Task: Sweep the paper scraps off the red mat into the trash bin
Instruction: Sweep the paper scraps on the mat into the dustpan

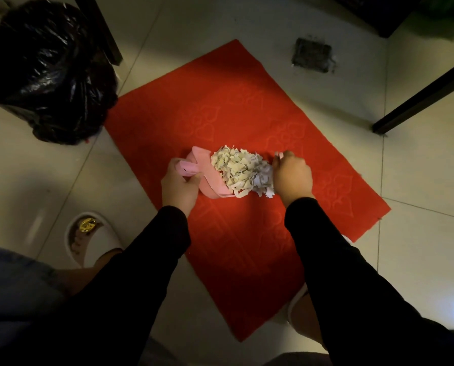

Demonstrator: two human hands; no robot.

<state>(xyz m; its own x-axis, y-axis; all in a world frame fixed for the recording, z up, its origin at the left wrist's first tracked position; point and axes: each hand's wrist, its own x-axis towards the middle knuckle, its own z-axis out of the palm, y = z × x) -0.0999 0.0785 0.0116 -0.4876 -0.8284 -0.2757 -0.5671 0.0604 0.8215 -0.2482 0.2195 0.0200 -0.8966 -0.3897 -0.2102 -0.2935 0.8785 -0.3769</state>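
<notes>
A red mat [220, 122] lies on the tiled floor. A heap of pale paper scraps [243, 171] sits at its middle, partly on a pink dustpan [207, 180]. My left hand [179, 186] grips the dustpan's handle at the heap's left side. My right hand [293, 177] is curled against the heap's right edge and holds a small brush [278, 155]. Only the brush's pale pink end shows above the fist. The trash bin, lined with a black bag [46, 67], stands off the mat's far left corner.
Dark furniture legs stand at the back left [107, 35] and at the right [421, 99]. A floor drain [313, 55] lies beyond the mat. My slippered left foot [91, 239] rests on the tiles to the left of the mat.
</notes>
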